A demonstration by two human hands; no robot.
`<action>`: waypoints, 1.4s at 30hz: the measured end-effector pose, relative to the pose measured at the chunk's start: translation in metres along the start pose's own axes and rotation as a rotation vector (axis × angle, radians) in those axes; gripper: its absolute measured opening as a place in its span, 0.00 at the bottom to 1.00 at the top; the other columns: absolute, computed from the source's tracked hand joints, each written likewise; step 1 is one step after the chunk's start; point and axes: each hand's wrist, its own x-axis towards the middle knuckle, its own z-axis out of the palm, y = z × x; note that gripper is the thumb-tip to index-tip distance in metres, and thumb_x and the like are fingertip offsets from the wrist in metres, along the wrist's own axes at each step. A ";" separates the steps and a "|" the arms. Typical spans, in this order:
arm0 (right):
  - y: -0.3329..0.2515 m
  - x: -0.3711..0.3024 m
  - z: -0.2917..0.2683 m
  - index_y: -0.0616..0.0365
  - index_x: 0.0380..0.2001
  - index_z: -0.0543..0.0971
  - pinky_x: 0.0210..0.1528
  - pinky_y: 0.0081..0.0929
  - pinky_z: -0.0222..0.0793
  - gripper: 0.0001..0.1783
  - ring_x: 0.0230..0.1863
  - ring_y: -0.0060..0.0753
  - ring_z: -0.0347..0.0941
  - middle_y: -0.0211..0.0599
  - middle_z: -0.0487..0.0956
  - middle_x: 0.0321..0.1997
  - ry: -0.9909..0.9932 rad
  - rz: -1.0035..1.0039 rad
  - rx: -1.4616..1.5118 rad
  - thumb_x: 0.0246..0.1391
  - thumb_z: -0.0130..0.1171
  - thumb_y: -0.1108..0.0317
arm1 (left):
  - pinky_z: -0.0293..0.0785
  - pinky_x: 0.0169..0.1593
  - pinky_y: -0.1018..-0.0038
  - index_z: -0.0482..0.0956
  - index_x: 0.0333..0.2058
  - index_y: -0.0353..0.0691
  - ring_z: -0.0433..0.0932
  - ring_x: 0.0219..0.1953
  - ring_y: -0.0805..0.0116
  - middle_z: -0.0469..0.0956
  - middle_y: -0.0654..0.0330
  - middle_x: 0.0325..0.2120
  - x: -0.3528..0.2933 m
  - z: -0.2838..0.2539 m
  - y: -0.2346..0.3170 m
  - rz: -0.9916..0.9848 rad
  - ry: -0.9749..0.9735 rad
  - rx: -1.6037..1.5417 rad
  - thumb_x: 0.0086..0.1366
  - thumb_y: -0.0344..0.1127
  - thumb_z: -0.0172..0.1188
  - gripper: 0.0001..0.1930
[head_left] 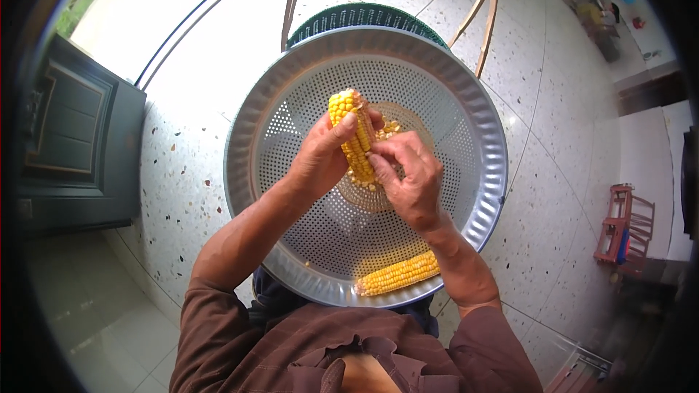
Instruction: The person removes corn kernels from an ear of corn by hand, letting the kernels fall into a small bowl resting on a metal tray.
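Observation:
My left hand (322, 154) grips a yellow corn cob (348, 125) upright over a large round perforated metal colander (291, 94). My right hand (408, 178) presses its thumb and fingers against the cob's lower kernels. Loose yellow kernels (389, 129) lie in the colander's centre, partly hidden by my hands. A second whole corn cob (399, 274) lies on its side at the colander's near rim, close to my right forearm.
A green plastic basket (360, 14) sticks out from behind the colander. Thin wooden legs (489, 14) stand beyond it on the pale speckled floor (182, 175). A dark door (73, 131) is at the left, a red wooden chair (625, 229) at the right.

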 end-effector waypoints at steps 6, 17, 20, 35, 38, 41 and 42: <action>-0.004 -0.002 0.000 0.61 0.36 0.82 0.34 0.28 0.78 0.08 0.32 0.30 0.81 0.35 0.80 0.35 0.004 0.022 -0.017 0.53 0.70 0.78 | 0.70 0.67 0.59 0.66 0.63 0.43 0.75 0.59 0.61 0.76 0.57 0.53 0.002 -0.004 -0.004 0.007 -0.010 -0.022 0.68 0.53 0.67 0.33; -0.047 0.007 -0.024 0.60 0.34 0.83 0.38 0.25 0.75 0.05 0.35 0.26 0.78 0.33 0.79 0.30 -0.419 0.195 0.809 0.64 0.63 0.70 | 0.67 0.68 0.58 0.68 0.62 0.42 0.74 0.60 0.61 0.77 0.56 0.55 -0.001 -0.008 0.005 0.078 0.013 -0.029 0.68 0.52 0.67 0.31; -0.087 -0.002 -0.010 0.58 0.39 0.84 0.40 0.29 0.76 0.06 0.37 0.34 0.81 0.35 0.83 0.36 -0.885 -0.166 1.216 0.61 0.63 0.69 | 0.67 0.68 0.58 0.68 0.62 0.42 0.74 0.60 0.61 0.76 0.56 0.54 -0.002 -0.002 0.006 0.061 0.002 0.000 0.68 0.53 0.67 0.32; -0.184 -0.013 -0.031 0.56 0.56 0.77 0.40 0.35 0.77 0.19 0.43 0.41 0.81 0.37 0.80 0.47 -0.948 -0.550 0.986 0.64 0.51 0.64 | 0.67 0.69 0.59 0.65 0.63 0.42 0.74 0.60 0.60 0.75 0.56 0.53 -0.002 0.000 0.003 0.001 -0.126 0.003 0.65 0.55 0.70 0.37; -0.201 -0.026 -0.004 0.57 0.56 0.75 0.51 0.38 0.75 0.20 0.50 0.44 0.77 0.41 0.78 0.50 -0.918 -0.537 1.108 0.65 0.51 0.61 | 0.67 0.69 0.59 0.64 0.63 0.42 0.74 0.61 0.60 0.75 0.56 0.53 -0.003 0.001 0.003 0.001 -0.143 -0.009 0.65 0.55 0.70 0.37; -0.210 -0.018 -0.006 0.60 0.53 0.76 0.57 0.40 0.71 0.19 0.54 0.47 0.74 0.44 0.77 0.52 -1.068 -0.426 1.180 0.64 0.52 0.61 | 0.67 0.69 0.59 0.64 0.63 0.41 0.74 0.61 0.59 0.75 0.56 0.53 -0.005 0.000 0.003 -0.003 -0.132 0.002 0.64 0.55 0.70 0.38; -0.213 -0.020 -0.003 0.60 0.51 0.76 0.56 0.39 0.72 0.18 0.53 0.47 0.74 0.44 0.77 0.52 -1.024 -0.425 1.215 0.64 0.53 0.61 | 0.68 0.69 0.59 0.64 0.64 0.41 0.74 0.61 0.59 0.75 0.55 0.53 -0.005 0.000 0.003 -0.008 -0.128 0.002 0.64 0.55 0.71 0.38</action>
